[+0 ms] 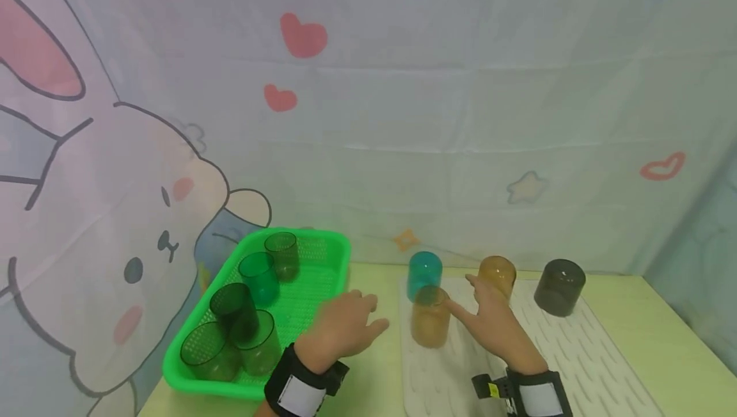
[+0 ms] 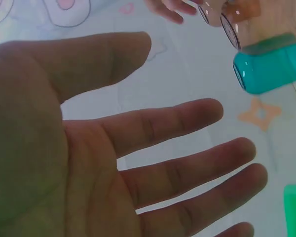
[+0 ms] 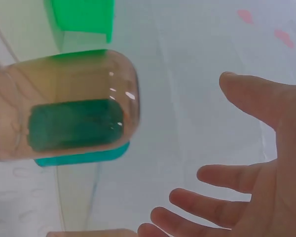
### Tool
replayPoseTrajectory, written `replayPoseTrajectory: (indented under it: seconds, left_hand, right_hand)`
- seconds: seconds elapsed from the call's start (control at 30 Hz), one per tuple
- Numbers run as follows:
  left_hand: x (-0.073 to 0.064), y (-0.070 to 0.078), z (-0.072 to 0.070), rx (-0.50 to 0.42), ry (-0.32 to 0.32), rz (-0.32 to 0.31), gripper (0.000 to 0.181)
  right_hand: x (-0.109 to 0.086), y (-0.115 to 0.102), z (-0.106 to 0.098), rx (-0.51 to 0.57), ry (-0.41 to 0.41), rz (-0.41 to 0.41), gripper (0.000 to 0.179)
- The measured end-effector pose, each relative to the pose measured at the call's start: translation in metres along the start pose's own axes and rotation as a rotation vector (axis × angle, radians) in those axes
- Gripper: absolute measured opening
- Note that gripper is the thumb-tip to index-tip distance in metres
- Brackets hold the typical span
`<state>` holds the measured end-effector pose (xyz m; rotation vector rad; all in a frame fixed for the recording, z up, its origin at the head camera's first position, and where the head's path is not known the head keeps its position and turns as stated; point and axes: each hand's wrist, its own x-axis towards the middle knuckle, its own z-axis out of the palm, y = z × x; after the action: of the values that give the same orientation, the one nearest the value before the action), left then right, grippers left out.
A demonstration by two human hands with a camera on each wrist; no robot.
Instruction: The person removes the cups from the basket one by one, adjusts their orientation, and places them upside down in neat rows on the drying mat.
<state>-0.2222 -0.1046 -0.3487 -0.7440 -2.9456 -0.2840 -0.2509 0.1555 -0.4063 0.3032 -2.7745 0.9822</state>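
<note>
My left hand (image 1: pixel 343 322) hovers between the green basket (image 1: pixel 319 238) and the white mat (image 1: pixel 460 378), fingers spread and palm bare in the left wrist view. My right hand (image 1: pixel 494 321) is over the mat, its thumb beside the front amber glass (image 1: pixel 430 327) and its fingers overlapping the rear amber glass (image 1: pixel 498 273). In the right wrist view the front amber glass (image 3: pixel 84 79) stands apart from the extended fingers. Behind it is a teal glass (image 1: pixel 425 270), partly seen through it. The glasses on the mat stand mouth down.
A dark grey glass (image 1: pixel 560 287) stands mouth down at the mat's far right. Several glasses stand mouth up in the basket, including a teal glass (image 1: pixel 260 279) and a dark glass (image 1: pixel 234 311). A printed cloth (image 1: pixel 403 135) hangs behind the light table (image 1: pixel 627 295).
</note>
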Motion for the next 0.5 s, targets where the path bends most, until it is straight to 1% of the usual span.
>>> replayPoseTrajectory:
  seconds: [0.1,0.17,0.27,0.33,0.4,0.5]
  left_hand:
    - [-0.002,-0.005,-0.011,0.012,0.002,0.001,0.033]
    - [-0.001,-0.009,-0.019,0.027,0.014,0.008,0.032]
    - [0.006,-0.016,-0.033,0.107,0.019,-0.016,0.030]
    - [0.015,-0.023,-0.042,0.155,-0.008,-0.052,0.029]
    - [0.027,-0.034,-0.047,0.194,-0.061,-0.098,0.033]
    - [0.049,-0.054,-0.045,0.210,-0.138,-0.160,0.035]
  right_hand:
    - [-0.001,0.004,-0.008,-0.012,0.029,-0.019,0.072]
    - [-0.002,0.007,-0.011,-0.021,0.032,-0.026,0.071]
    - [-0.002,0.010,-0.014,-0.016,0.020,-0.025,0.071]
    - [-0.002,0.011,-0.014,-0.005,0.007,-0.021,0.072]
    - [-0.001,0.011,-0.015,-0.001,0.003,-0.019,0.071]
    - [0.000,0.012,-0.017,0.004,0.006,-0.022,0.069]
